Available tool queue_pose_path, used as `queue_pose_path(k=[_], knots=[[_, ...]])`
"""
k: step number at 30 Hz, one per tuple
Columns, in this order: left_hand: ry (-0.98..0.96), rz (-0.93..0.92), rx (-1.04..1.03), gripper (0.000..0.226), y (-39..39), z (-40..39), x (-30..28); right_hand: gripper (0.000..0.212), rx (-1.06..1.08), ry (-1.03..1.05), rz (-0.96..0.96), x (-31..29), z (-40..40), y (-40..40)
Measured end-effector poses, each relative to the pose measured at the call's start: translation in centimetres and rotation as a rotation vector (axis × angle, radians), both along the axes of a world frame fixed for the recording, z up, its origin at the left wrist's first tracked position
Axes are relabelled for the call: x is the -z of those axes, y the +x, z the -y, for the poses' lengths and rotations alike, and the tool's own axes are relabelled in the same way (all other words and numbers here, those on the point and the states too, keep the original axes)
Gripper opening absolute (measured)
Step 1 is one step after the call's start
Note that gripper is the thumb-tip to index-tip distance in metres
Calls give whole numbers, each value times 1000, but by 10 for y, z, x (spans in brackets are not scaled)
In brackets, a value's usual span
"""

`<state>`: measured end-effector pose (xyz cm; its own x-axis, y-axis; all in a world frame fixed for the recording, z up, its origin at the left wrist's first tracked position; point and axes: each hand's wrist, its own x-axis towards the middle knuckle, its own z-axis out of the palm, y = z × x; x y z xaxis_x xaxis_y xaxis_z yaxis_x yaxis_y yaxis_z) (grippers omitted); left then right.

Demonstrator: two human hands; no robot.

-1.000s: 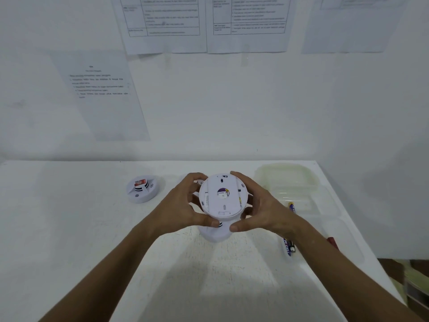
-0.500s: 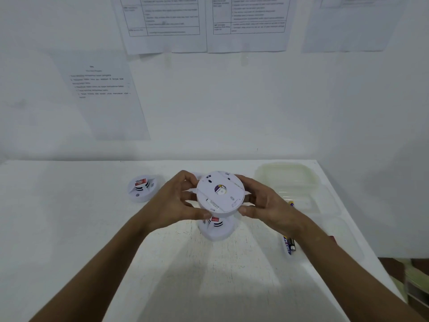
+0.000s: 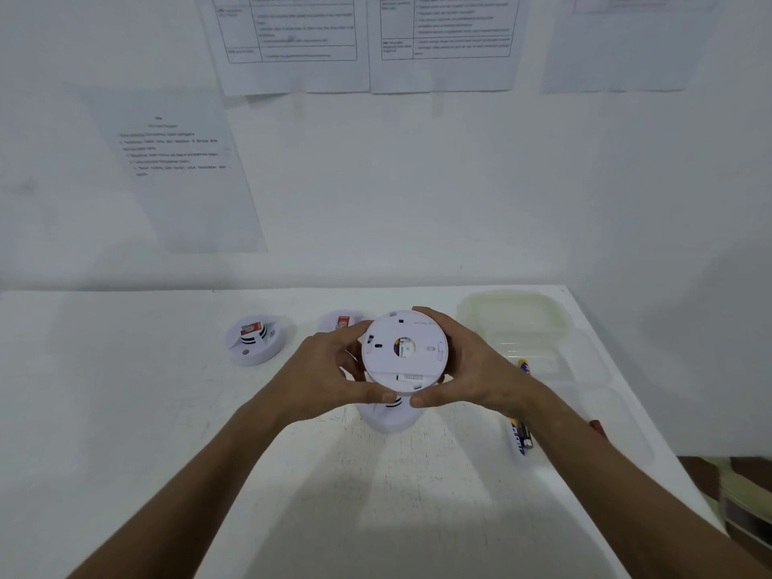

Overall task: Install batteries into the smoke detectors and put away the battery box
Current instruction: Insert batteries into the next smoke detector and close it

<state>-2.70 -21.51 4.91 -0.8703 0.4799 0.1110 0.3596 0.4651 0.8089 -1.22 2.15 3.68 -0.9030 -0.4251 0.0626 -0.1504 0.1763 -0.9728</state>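
White surface (image 3: 125, 411), set against a wall. Clear plastic battery box (image 3: 543, 328), lid off, at the surface's far right. Held smoke detector (image 3: 404, 348), back facing the camera, above the surface's middle: left hand (image 3: 330, 378) and right hand (image 3: 472, 365) each in a curled grip round its rim. Second smoke detector (image 3: 254, 343) at left, third (image 3: 340, 321) behind the left hand. Batteries (image 3: 519, 436) near the right wrist.
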Motion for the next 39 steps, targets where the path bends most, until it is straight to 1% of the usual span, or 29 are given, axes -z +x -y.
queue_pose_path(k=[2, 4, 7, 10, 11, 14, 18, 26, 30, 33, 37, 39], knots=[[12, 15, 16, 78, -1, -1, -1, 103, 3, 17, 4, 1, 0, 0], [43, 21, 37, 80, -5, -1, 0, 103, 5, 32, -10, 1, 0, 0], [57, 24, 90, 78, -7, -3, -6, 96, 53, 33, -57, 1, 0, -1], [41, 39, 36, 72, -7, -3, -13, 92, 74, -10, -45, 3, -4, -2], [21, 34, 16, 70, -7, -3, -14, 92, 69, -9, -40, 4, -4, -2], [-107, -73, 45, 59, -10, -6, -15, 93, 32, 20, -34, 8, -4, -4], [-173, -136, 50, 64, -11, -8, -21, 93, 28, 6, -29, 12, -2, -5], [-160, -135, -124, 53, -4, -20, -14, 87, 43, -77, -43, 18, 6, -4], [-231, -170, -206, 60, 1, -24, -11, 89, 57, -76, -42, 23, 8, -3], [-290, -214, -203, 65, 3, -25, -7, 92, 58, -34, -44, 26, 7, -3], [-466, -370, -157, 72, 5, -23, -12, 94, 37, -8, -16, 27, 5, -3], [-496, -425, -144, 73, 6, -21, -14, 94, 21, -8, -5, 27, 6, -3]])
